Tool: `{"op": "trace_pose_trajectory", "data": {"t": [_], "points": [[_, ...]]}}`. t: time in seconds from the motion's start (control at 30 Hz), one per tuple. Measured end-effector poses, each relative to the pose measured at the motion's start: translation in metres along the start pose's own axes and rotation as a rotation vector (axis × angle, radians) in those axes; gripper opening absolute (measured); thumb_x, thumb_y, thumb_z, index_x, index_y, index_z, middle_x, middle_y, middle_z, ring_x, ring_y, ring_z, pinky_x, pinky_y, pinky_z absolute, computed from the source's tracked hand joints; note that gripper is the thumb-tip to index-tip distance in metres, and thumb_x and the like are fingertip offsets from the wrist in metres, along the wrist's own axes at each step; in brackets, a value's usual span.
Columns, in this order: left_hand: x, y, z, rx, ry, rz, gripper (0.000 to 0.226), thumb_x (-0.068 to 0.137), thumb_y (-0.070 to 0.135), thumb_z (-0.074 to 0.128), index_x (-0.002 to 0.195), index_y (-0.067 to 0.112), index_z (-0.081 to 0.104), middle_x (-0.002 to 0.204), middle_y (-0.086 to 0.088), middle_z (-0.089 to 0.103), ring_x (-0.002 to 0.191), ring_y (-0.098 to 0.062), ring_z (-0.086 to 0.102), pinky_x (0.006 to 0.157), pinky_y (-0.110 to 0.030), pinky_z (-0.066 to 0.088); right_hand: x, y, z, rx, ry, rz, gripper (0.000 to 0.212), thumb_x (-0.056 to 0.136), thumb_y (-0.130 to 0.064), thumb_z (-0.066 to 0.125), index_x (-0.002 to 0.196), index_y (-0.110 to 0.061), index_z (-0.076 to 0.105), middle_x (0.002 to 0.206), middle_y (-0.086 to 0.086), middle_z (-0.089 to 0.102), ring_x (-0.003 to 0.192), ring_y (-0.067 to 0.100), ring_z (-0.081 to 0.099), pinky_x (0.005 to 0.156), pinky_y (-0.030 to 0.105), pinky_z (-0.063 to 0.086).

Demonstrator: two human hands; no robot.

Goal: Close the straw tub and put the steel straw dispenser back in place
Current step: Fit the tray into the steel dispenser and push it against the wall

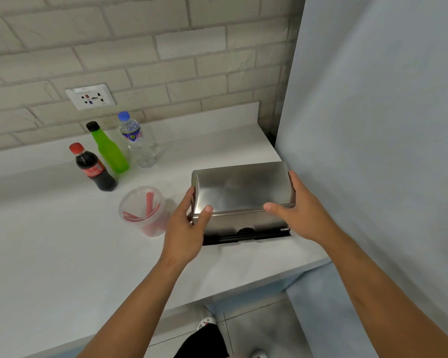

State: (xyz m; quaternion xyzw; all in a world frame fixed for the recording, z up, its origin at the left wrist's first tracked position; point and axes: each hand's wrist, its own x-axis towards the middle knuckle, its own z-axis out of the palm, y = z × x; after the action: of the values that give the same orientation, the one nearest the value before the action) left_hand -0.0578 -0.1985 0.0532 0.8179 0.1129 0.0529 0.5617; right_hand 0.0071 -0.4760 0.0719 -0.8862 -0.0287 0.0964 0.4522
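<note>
Dispenser showing brushed silver steel, black tray along its front base. Straw tub reading clear plastic, red straws inside. Cola bottle showing dark brown, red cap, red label. Middle bottle glowing bright green, black cap. Water bottle looking clear, blue cap, blue-purple label. Surface showing plain white. Wall showing off-white brick pattern, grey grout.

One view only, from up on the head.

Looks forward and down, close over the white table. Faces the brick wall at the back, with a plain grey wall near on the right. Sees both arms reaching in from below, and a bit of floor at the bottom.
</note>
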Motion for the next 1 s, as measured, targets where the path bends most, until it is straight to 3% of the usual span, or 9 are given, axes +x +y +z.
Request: {"op": "trace_pose_trajectory", "data": {"t": [0.13,0.43,0.57,0.7,0.77,0.8,0.87,0.93,1.0], "points": [[0.008,0.002,0.003,-0.006,0.009,-0.009,0.07,0.102,0.036,0.067,0.163,0.029,0.036,0.16,0.012,0.052,0.139,-0.018,0.058,0.119,-0.043,0.044,0.017,-0.001,-0.004,-0.008,-0.029,0.01,0.114,0.081,-0.062,0.077,0.164,-0.039,0.002,0.173,-0.011,0.016,0.158,0.022,0.021,0.12,0.04,0.03],[0.051,0.006,0.004,0.013,0.012,-0.03,0.071,0.102,0.038,0.066,0.164,0.031,0.032,0.156,0.014,0.055,0.135,-0.02,0.062,0.116,-0.046,0.048,0.069,-0.005,-0.006,0.001,-0.037,0.025,0.113,0.081,-0.06,0.078,0.165,-0.032,0.009,0.171,-0.003,0.029,0.154,0.027,0.033,0.12,0.048,0.037],[0.078,0.009,0.005,0.017,0.02,-0.026,0.066,0.103,0.037,0.066,0.162,0.032,0.038,0.145,0.02,0.062,0.127,-0.014,0.066,0.112,-0.036,0.05,0.097,-0.009,-0.009,0.034,-0.042,0.021,0.111,0.079,-0.059,0.08,0.164,-0.033,0.015,0.168,-0.003,0.035,0.151,0.027,0.039,0.117,0.047,0.042],[0.112,0.01,0.011,0.016,0.033,-0.036,0.066,0.103,0.036,0.066,0.162,0.029,0.038,0.119,0.052,0.052,0.105,0.025,0.058,0.097,-0.005,0.044,0.129,-0.014,-0.01,0.045,0.009,0.018,0.109,0.079,-0.06,0.08,0.164,-0.033,0.018,0.168,-0.004,0.036,0.152,0.023,0.037,0.12,0.043,0.037],[0.128,0.012,0.014,0.015,0.033,-0.023,0.068,0.103,0.036,0.066,0.163,0.025,0.036,0.125,0.047,0.05,0.102,0.033,0.054,0.087,0.006,0.038,0.144,-0.016,-0.011,0.056,0.018,0.014,0.106,0.078,-0.062,0.079,0.163,-0.032,0.024,0.165,-0.003,0.041,0.15,0.023,0.041,0.121,0.048,0.037],[0.136,0.014,0.015,0.016,0.028,-0.017,0.067,0.103,0.036,0.065,0.163,0.025,0.036,0.132,0.038,0.057,0.107,0.026,0.058,0.089,0.004,0.039,0.152,-0.017,-0.011,0.063,0.018,0.011,0.104,0.077,-0.063,0.078,0.161,-0.031,0.027,0.162,-0.002,0.045,0.148,0.024,0.044,0.12,0.05,0.039],[0.154,0.019,0.016,0.006,0.025,-0.002,0.064,0.103,0.036,0.065,0.161,0.025,0.04,0.143,0.018,0.064,0.119,0.004,0.064,0.104,-0.014,0.046,0.167,-0.019,-0.01,0.069,0.038,0.009,0.1,0.078,-0.062,0.078,0.16,-0.03,0.029,0.16,-0.002,0.048,0.146,0.025,0.047,0.118,0.052,0.041],[0.17,0.021,0.018,-0.003,0.025,0.019,0.059,0.104,0.035,0.064,0.159,0.026,0.044,0.14,0.013,0.068,0.12,-0.007,0.068,0.109,-0.028,0.05,0.182,-0.021,-0.007,0.069,0.081,0.001,0.098,0.082,-0.058,0.078,0.161,-0.029,0.027,0.16,-0.001,0.047,0.146,0.026,0.046,0.118,0.05,0.041],[0.185,0.023,0.02,0.006,0.024,0.02,0.057,0.104,0.036,0.063,0.158,0.027,0.045,0.136,0.019,0.067,0.115,-0.003,0.069,0.105,-0.021,0.05,0.196,-0.022,-0.006,0.076,0.111,-0.015,0.097,0.085,-0.054,0.077,0.162,-0.029,0.024,0.162,0.0,0.045,0.147,0.026,0.044,0.116,0.045,0.042]]}}
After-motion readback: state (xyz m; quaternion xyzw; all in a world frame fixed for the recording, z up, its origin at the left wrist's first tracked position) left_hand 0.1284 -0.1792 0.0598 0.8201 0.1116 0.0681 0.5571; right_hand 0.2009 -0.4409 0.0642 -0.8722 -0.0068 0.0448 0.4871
